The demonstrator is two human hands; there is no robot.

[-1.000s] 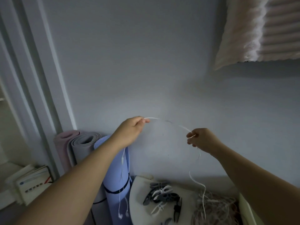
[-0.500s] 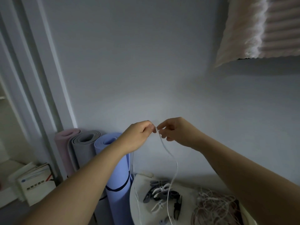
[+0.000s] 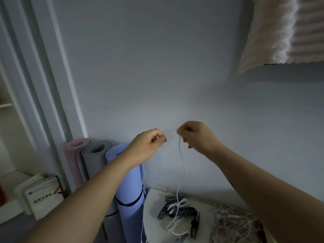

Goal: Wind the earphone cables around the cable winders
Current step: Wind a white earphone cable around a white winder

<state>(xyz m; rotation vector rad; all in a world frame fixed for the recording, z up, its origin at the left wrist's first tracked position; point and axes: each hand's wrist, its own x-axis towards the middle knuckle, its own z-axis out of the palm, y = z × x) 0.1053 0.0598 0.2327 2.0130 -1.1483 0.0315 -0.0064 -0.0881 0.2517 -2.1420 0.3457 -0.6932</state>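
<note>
Both my hands are raised in front of the wall, close together. My left hand (image 3: pixel 149 144) pinches a thin white earphone cable (image 3: pixel 182 165) between thumb and fingers. My right hand (image 3: pixel 196 135), blurred, grips the same cable a short way to the right. From the right hand the cable hangs down in a long strand to the white table (image 3: pixel 154 218). Another strand drops below my left wrist beside the blue mat. On the table lies a pile of black, grey and white cable winders (image 3: pixel 177 209), and to its right a tangled heap of white earphone cables (image 3: pixel 235 223).
Three rolled mats stand against the wall at the left: pink (image 3: pixel 73 155), grey (image 3: pixel 96 158) and blue (image 3: pixel 128 186). A door frame (image 3: pixel 52 95) and a shelf with a book (image 3: pixel 43 195) are further left. A ribbed pale cushion (image 3: pixel 287 28) hangs at the top right.
My hands came together from about a forearm's width apart, then parted slightly. The slack cable between them shortened and the hanging strand now drops from my right hand.
</note>
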